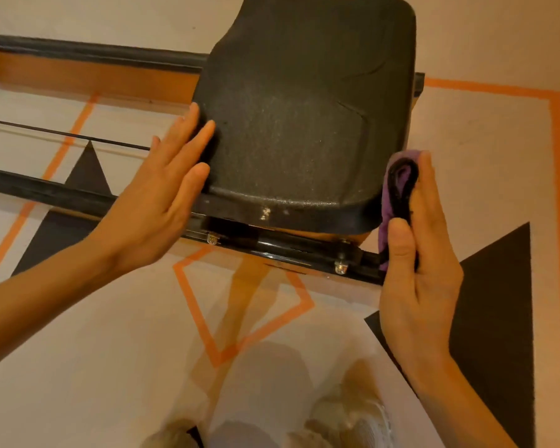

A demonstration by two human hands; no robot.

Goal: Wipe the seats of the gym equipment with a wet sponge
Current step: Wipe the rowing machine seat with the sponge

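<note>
Two hands at black seat (298, 118): left hand (162, 195) flat, right hand (414, 270) w/ sponge (398, 189).

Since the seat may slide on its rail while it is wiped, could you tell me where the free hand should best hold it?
Probably by the seat's left edge, coming in from the left: the left hand already lies there with straight fingers, and that rim is bare. The right hand works the sponge along the opposite edge.
</note>
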